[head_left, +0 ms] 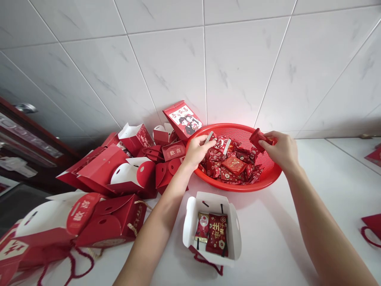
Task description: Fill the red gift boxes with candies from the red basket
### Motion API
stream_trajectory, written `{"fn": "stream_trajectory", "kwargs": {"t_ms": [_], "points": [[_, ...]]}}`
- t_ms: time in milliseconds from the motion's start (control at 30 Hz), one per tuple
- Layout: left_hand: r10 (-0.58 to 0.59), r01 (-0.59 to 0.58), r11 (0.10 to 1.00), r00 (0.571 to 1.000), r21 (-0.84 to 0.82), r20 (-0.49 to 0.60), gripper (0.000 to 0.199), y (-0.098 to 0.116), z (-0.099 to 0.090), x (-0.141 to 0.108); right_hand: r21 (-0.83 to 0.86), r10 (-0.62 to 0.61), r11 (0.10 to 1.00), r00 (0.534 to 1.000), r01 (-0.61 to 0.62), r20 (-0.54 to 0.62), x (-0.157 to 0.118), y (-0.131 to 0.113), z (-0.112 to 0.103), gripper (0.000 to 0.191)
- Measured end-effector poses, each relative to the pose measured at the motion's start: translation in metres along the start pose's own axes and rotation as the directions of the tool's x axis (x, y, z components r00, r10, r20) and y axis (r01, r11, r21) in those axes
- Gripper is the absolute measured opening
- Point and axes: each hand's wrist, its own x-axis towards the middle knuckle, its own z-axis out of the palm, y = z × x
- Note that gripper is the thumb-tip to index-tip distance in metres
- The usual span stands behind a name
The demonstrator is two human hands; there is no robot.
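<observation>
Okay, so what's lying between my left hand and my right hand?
In the head view, a heap of wrapped packets in the red basket lies between your left hand and right hand.

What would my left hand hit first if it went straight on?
Likely the red wrapped packets heaped in the red plastic colander, though your left hand's height above them is unclear.

Left forearm (pixel 157 222): bare, slanting forward and inward
Left hand (pixel 196 151): thumb and fingers in a pinch, directed inward
Right forearm (pixel 315 218): bare, slanting forward and inward
Right hand (pixel 281 150): fingers bent, thumb pressing in a grip, wrist turned inward
</observation>
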Motion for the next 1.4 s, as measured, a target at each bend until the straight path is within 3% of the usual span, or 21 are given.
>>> {"fn": "stream_trajectory", "kwargs": {"t_ms": [133,400,700,933,1033,1133,1233,1400], "points": [[-0.004,0.005,0.999,1.000,-0.041,0.001,0.012,-0.001,-0.001,0.001,-0.066,-0.008,0.998,1.000,0.010,0.026,0.000,0.000,0.000,0.031],[-0.061,0.055,0.985,0.998,-0.163,-0.029,0.016,0.000,0.000,0.002,0.031,-0.045,0.998,0.999,0.045,0.001,0.000,0.003,0.002,0.030],[-0.080,0.072,0.979,0.996,-0.190,-0.035,0.011,0.001,-0.001,0.002,-0.086,-0.049,0.994,0.988,0.062,0.146,-0.003,-0.007,0.003,0.032],[-0.044,0.039,0.987,0.999,-0.157,-0.031,0.018,-0.003,-0.001,0.002,-0.166,-0.047,0.982,0.972,0.087,0.231,-0.005,-0.010,0.002,0.027],[-0.033,0.026,0.981,0.999,-0.194,-0.035,0.021,-0.002,-0.001,0.001,-0.072,-0.059,0.995,0.979,0.074,0.194,-0.005,-0.011,0.001,0.030],[-0.046,0.040,0.969,0.999,-0.245,-0.022,0.022,0.001,-0.002,0.000,0.154,-0.072,0.987,0.988,0.050,0.140,-0.009,-0.018,-0.003,0.030],[-0.054,0.049,0.953,0.999,-0.299,-0.008,0.020,0.004,-0.002,0.000,0.389,-0.105,0.921,0.979,0.030,0.173,-0.017,-0.029,-0.009,0.033],[-0.011,0.032,0.937,0.998,-0.347,0.061,0.022,0.007,0.003,-0.003,0.589,-0.322,0.803,0.897,0.089,0.302,-0.029,-0.049,-0.013,0.044]]}}
